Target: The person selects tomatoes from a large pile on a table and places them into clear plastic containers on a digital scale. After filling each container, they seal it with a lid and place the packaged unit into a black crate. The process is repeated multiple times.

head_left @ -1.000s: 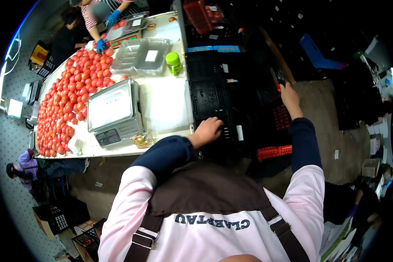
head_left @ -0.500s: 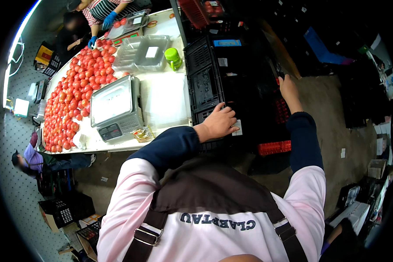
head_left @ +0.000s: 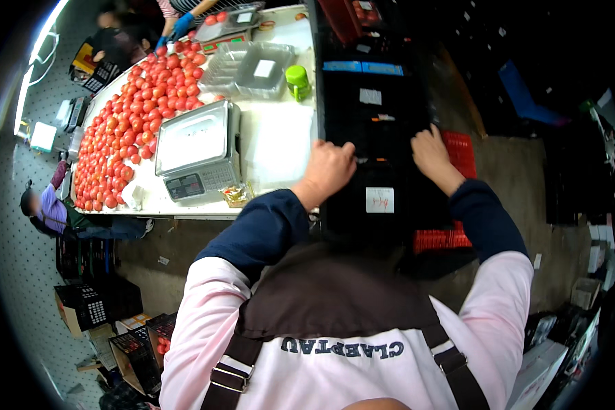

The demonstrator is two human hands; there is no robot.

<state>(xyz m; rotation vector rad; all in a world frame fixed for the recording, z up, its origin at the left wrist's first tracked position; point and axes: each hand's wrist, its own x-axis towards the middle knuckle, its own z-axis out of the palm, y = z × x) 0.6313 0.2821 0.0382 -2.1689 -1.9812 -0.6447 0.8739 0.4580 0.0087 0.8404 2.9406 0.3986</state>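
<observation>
Directly before me is a black plastic crate [head_left: 379, 171] with a white label on its near part; its dark surface hides the detail inside. My left hand [head_left: 328, 169] is closed at the crate's left edge, next to the table. On the opposite side my right hand [head_left: 432, 156] is closed too, fingers curled over the right edge. Red crates [head_left: 460, 154] show beneath and beside the black one on the right. The fingertips of both hands are partly hidden.
Left of me, a white table [head_left: 277, 154] carries a heap of tomatoes [head_left: 126, 126], a scale [head_left: 198, 150], clear plastic trays [head_left: 263, 68] and a green cup [head_left: 297, 82]. Co-workers stand at its far side and left end. Stacked crates [head_left: 82, 307] line the lower left.
My right hand has come nearer and slightly left; my left hand has risen a little. The slatted black panel on the left is out of sight, and more red crate shows at right.
</observation>
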